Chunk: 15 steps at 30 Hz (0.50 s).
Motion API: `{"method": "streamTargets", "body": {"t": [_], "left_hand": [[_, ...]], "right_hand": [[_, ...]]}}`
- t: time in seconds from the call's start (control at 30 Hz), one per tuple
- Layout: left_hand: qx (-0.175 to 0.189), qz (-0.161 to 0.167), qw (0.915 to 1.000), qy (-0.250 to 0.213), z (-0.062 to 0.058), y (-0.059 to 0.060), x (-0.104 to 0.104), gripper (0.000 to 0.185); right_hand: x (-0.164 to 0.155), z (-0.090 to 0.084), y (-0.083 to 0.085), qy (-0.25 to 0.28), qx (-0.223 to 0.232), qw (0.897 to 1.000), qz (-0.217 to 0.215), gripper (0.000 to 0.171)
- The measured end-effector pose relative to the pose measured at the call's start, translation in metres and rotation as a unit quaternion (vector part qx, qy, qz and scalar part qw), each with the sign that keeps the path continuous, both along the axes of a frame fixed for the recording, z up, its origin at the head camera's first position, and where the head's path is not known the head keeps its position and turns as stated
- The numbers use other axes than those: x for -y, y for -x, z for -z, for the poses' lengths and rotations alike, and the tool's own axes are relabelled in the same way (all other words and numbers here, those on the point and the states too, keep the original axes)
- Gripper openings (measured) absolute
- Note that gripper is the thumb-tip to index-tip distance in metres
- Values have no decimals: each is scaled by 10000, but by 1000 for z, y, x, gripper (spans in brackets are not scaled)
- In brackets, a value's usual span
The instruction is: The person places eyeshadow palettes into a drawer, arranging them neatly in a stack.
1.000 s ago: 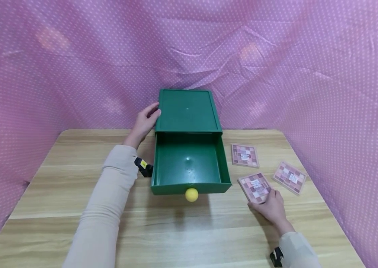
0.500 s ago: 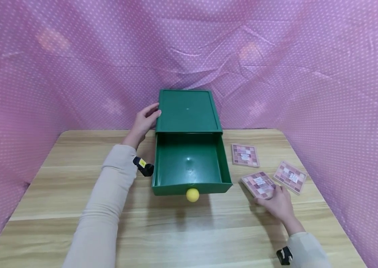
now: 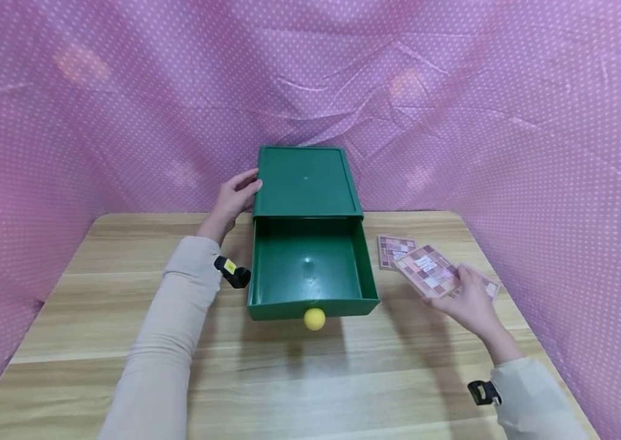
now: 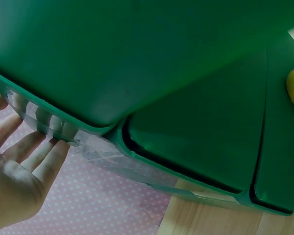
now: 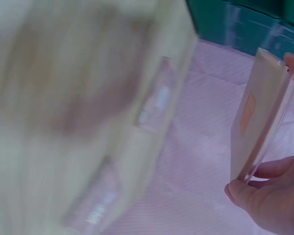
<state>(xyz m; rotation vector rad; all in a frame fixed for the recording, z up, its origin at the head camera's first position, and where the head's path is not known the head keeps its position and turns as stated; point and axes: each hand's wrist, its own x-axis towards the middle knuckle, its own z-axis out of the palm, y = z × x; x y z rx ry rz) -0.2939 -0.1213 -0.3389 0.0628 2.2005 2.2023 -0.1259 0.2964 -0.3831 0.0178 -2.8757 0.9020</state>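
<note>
One palette (image 3: 427,271) is being pinched in the right hand's (image 3: 471,301) fingers, lifted right of the open green drawer (image 3: 310,269), while two are lying there unmoved and the left hand's (image 3: 231,200) straight fingers are pressing the cabinet (image 3: 304,181).

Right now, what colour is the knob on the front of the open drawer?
Yellow: the round knob on the green drawer front shows best in the head view.
</note>
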Motion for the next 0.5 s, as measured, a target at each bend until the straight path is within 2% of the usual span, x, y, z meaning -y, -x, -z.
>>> {"method": "streamTargets", "body": {"t": [0.37,0.5], "left_hand": [[-50,50,10000,67,1,1,2,47],[-3,72,10000,56,1,3,3,48]], "right_hand": [[16,-58,14,23,-494,9964,-688,85],[27,-77,17,145,-381,9953,-882,88]]}}
